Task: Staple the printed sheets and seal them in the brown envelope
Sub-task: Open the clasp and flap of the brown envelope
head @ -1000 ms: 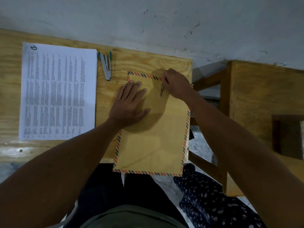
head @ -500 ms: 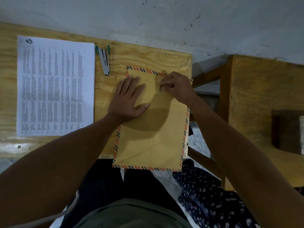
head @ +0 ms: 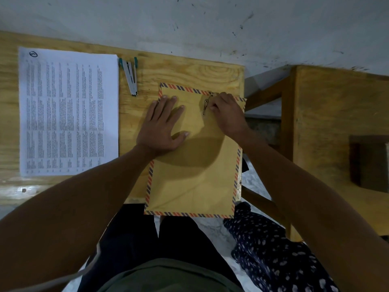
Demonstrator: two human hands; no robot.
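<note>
Your left hand [head: 161, 127] lies flat, fingers spread, on the brown envelope [head: 193, 169]; your right hand [head: 228, 111] pinches its string clasp [head: 205, 106], fingertips hidden.

Brown envelope [head: 195, 165] lies on wooden desk [head: 189, 74], near end overhanging the edge. Left hand [head: 162, 127] flat on it, fingers spread. Right hand [head: 228, 111] pinches at the string clasp [head: 205, 106] near the top. Printed sheets [head: 68, 111] lie left, stapler [head: 130, 75] between them and the envelope.
</note>
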